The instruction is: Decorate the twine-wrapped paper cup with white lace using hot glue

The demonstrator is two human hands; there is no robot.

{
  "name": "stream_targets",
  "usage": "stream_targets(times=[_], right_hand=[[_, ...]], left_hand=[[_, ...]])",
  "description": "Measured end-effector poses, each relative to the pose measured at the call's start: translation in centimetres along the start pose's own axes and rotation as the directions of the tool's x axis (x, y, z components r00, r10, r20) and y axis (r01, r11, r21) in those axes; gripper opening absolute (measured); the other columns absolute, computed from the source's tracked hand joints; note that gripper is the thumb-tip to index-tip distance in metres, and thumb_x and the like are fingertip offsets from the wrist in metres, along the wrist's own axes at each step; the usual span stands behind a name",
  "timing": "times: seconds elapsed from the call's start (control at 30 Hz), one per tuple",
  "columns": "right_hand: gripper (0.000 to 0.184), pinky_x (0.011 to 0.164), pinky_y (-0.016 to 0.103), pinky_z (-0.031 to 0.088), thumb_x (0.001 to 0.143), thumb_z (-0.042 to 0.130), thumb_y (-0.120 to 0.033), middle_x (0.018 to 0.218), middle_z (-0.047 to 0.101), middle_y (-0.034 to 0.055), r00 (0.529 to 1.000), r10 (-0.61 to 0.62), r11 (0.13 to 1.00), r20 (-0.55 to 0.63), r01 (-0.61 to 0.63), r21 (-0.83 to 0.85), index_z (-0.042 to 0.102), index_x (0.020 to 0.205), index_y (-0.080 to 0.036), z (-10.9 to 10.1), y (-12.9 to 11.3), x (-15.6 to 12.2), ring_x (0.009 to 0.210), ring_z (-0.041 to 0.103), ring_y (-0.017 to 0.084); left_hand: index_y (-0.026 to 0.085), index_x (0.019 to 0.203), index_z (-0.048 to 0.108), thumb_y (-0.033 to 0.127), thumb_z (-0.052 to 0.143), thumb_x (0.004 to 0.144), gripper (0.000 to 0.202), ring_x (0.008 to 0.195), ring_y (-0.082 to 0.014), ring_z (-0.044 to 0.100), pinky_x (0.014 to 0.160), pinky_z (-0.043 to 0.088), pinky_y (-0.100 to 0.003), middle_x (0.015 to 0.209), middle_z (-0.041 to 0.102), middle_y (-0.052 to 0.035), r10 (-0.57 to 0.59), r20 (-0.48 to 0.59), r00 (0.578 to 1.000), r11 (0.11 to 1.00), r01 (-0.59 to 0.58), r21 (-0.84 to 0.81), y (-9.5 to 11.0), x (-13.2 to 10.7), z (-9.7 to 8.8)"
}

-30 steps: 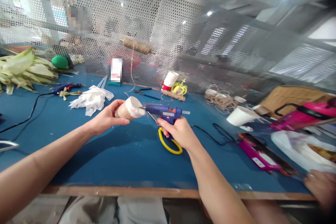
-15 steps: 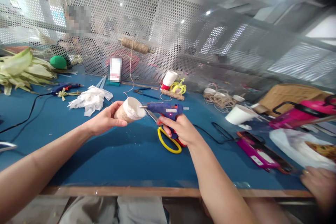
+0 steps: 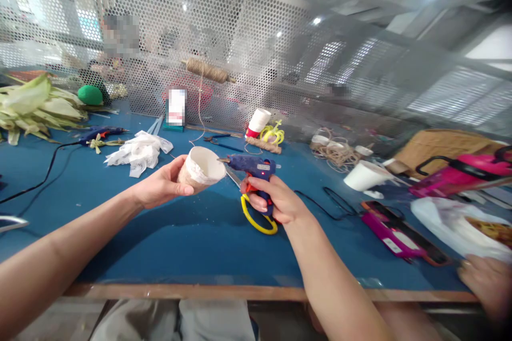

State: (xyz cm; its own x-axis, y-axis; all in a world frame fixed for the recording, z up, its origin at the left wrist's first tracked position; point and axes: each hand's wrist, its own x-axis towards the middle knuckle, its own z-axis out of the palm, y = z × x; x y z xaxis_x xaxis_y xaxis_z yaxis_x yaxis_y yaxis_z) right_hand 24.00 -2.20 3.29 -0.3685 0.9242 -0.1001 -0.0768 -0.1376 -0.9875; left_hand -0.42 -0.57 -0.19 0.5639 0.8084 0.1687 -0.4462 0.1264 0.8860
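My left hand (image 3: 166, 184) grips a paper cup (image 3: 202, 168) by its lower part, with the cup tilted and its mouth facing up and to the right. A whitish band runs round the rim, and the lower wall looks tan. In my right hand (image 3: 280, 197) is a blue glue gun (image 3: 250, 165) with an orange trigger and a small red light. Its nozzle points left, close to the cup's rim; whether they touch I cannot tell. Beneath the gun, scissors (image 3: 256, 218) with a yellow handle lie on the blue table (image 3: 192, 256), partly hidden by my hand.
Left lie corn husks (image 3: 36, 101), a second glue gun (image 3: 102, 134) and crumpled white cloth (image 3: 140, 150). Behind are pliers (image 3: 224, 141), a twine roll (image 3: 208, 70) and a red-white cup (image 3: 258, 121). A purple device (image 3: 394, 234) and another person's hand (image 3: 486, 277) are at right.
The cup has turned slightly, so its mouth shows more. The glue gun's nozzle has shifted a little right and up relative to the rim.
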Motion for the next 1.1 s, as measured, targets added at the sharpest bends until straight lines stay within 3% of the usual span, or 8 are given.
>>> stream_targets(times=[0.17, 0.3, 0.43, 0.7, 0.97, 1.1], right_hand=[[0.023, 0.031, 0.016, 0.022, 0.069, 0.063, -0.031, 0.033, 0.04, -0.005, 0.997, 0.033, 0.999, 0.066, -0.035, 0.022, 0.062, 0.061, -0.009, 0.2, 0.2, 0.0, 0.031, 0.03, 0.003], [0.019, 0.031, 0.017, 0.024, 0.069, 0.064, -0.028, 0.04, 0.048, -0.002, 0.999, -0.016, 1.0, 0.033, 0.016, -0.014, 0.062, 0.063, -0.01, 0.3, 0.0, -0.4, 0.032, 0.033, 0.003], [0.02, 0.031, 0.017, 0.023, 0.069, 0.064, -0.029, 0.036, 0.044, -0.004, 0.998, -0.063, 0.998, -0.016, 0.062, -0.02, 0.062, 0.063, -0.011, 0.1, -0.2, -0.5, 0.031, 0.032, 0.003], [0.018, 0.031, 0.018, 0.022, 0.069, 0.064, -0.028, 0.038, 0.047, -0.0031, 0.999, -0.035, 0.999, 0.007, 0.035, -0.029, 0.061, 0.064, -0.011, 0.4, -0.2, -0.6, 0.031, 0.033, 0.003], [0.023, 0.032, 0.016, 0.018, 0.068, 0.063, -0.032, 0.034, 0.038, -0.0051, 1.0, 0.009, 0.993, -0.024, -0.006, 0.116, 0.062, 0.06, -0.01, 0.5, 0.6, 0.2, 0.033, 0.027, 0.003], [0.023, 0.032, 0.015, 0.018, 0.065, 0.067, -0.032, 0.04, 0.044, -0.0033, 0.999, 0.025, 0.981, -0.022, -0.02, 0.195, 0.063, 0.059, -0.01, 1.3, 1.1, 0.5, 0.033, 0.027, 0.001]], left_hand=[[0.022, 0.111, 0.051, 0.013, 0.075, 0.055, 0.062, 0.101, -0.0229, 0.053, 0.091, 0.037, -0.039, 0.11, 0.057, -0.0069, -0.01, 0.017, 1.0, 1.0, 0.011, -0.019, 0.0, 0.0, 0.3], [0.022, 0.111, 0.051, 0.015, 0.075, 0.054, 0.063, 0.101, -0.0228, 0.053, 0.091, 0.037, -0.037, 0.11, 0.058, -0.007, -0.011, 0.003, 1.0, 1.0, 0.011, 0.011, 0.0, 0.0, 0.2], [0.022, 0.112, 0.049, 0.016, 0.076, 0.053, 0.065, 0.102, -0.023, 0.052, 0.091, 0.037, -0.037, 0.111, 0.057, -0.007, -0.006, -0.011, 1.0, 0.999, 0.007, 0.033, 0.0, 0.1, 0.0], [0.023, 0.114, 0.047, 0.016, 0.076, 0.053, 0.068, 0.1, -0.0218, 0.052, 0.089, 0.037, -0.035, 0.11, 0.056, -0.0065, 0.007, -0.019, 1.0, 0.999, -0.006, 0.044, 0.1, 0.1, 0.2], [0.024, 0.114, 0.044, 0.012, 0.074, 0.055, 0.067, 0.099, -0.0185, 0.05, 0.089, 0.036, -0.032, 0.108, 0.054, -0.004, 0.088, -0.103, 0.991, 0.994, -0.081, 0.072, 0.0, 0.3, 0.5], [0.023, 0.113, 0.042, 0.012, 0.074, 0.056, 0.067, 0.097, -0.0173, 0.05, 0.084, 0.037, -0.029, 0.109, 0.052, -0.004, 0.132, -0.133, 0.982, 0.986, -0.117, 0.116, -0.2, 0.4, 0.7]])
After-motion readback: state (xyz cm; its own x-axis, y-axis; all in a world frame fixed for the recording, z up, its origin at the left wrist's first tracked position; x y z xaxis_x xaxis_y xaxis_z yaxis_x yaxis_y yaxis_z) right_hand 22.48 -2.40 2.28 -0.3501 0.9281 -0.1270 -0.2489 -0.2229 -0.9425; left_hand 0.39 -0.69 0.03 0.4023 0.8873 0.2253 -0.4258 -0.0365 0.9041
